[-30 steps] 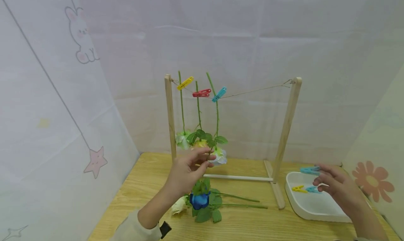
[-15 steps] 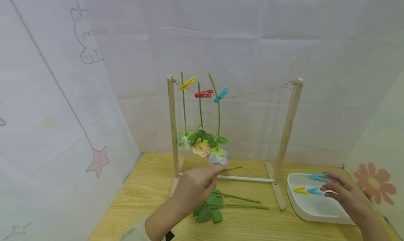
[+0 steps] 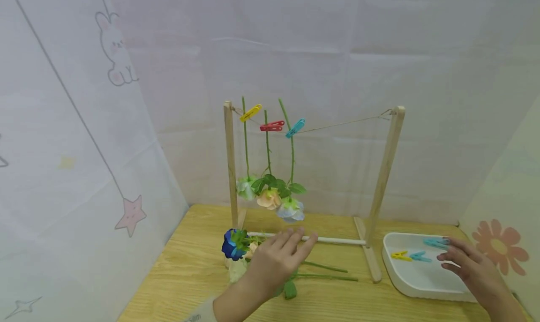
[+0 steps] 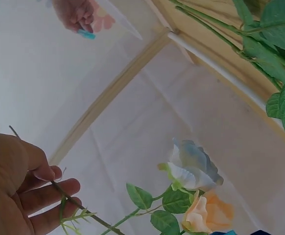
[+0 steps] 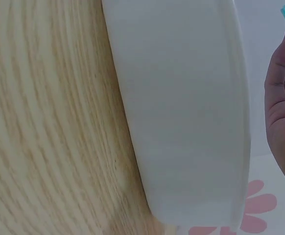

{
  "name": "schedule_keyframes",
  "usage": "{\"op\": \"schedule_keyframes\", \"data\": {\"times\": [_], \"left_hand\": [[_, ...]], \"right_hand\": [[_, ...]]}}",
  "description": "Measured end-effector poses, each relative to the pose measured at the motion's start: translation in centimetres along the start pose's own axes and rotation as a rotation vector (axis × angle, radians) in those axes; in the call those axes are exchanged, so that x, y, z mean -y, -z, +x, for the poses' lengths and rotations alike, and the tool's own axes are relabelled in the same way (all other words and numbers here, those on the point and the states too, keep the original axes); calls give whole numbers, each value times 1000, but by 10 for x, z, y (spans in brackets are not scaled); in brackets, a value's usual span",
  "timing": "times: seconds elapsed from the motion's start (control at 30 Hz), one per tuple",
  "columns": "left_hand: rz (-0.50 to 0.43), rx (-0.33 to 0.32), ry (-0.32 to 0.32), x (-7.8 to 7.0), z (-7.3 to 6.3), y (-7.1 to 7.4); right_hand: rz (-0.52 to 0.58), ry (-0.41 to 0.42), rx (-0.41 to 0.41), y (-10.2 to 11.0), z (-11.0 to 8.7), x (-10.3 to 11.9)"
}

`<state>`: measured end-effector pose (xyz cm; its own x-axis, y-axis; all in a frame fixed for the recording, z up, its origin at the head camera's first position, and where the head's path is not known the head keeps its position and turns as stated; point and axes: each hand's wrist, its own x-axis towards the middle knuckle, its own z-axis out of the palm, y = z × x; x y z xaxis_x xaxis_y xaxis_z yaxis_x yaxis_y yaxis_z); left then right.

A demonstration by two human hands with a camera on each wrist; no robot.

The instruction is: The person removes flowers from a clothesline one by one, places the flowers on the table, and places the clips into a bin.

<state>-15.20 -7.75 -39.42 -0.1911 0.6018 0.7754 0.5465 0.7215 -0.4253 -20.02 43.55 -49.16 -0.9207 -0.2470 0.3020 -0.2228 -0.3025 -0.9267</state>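
Note:
My left hand (image 3: pixel 278 261) pinches the stem (image 4: pixel 91 218) of a blue artificial rose (image 3: pixel 233 245). The bloom points left, in front of the rack's left post, and the back of my hand hides much of the stem. Over the white tray (image 3: pixel 407 289), my right hand (image 3: pixel 474 268) pinches a light-blue clothespin (image 3: pixel 436 243) at its fingertips. Three roses hang head down from a string: a pale green one (image 3: pixel 246 189), a peach one (image 3: pixel 269 198) and a pale blue one (image 3: pixel 291 210). Yellow (image 3: pixel 251 113), red (image 3: pixel 272 126) and blue (image 3: pixel 295 128) clothespins clip their stems.
A wooden rack (image 3: pixel 386 172) carries the string, with a white bar (image 3: pixel 337 240) low between its posts. Further stems (image 3: pixel 329 278) and a cream rose (image 3: pixel 237 269) lie on the table before it. A yellow clothespin (image 3: pixel 401 256) and a blue clothespin (image 3: pixel 420 257) lie in the tray.
My left hand has turned the blue rose from bloom down to bloom leftward, moving lower and slightly right. My right hand has shifted a little right and down with its clothespin.

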Motion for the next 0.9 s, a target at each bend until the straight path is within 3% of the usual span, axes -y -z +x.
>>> {"op": "schedule_keyframes", "data": {"times": [0.27,0.33,0.57,0.9], "left_hand": [[49,232,-50,-11,-13,-13],[71,263,-67,-14,-17,-20],[113,267,-122,-27,-33,-45],[136,403,-186,-45,-42,-56]], "right_hand": [[53,-5,7,5,-1,-4],[62,-3,16,6,0,-5],[85,-2,27,7,0,-6],[132,3,20,9,1,-9]]}}
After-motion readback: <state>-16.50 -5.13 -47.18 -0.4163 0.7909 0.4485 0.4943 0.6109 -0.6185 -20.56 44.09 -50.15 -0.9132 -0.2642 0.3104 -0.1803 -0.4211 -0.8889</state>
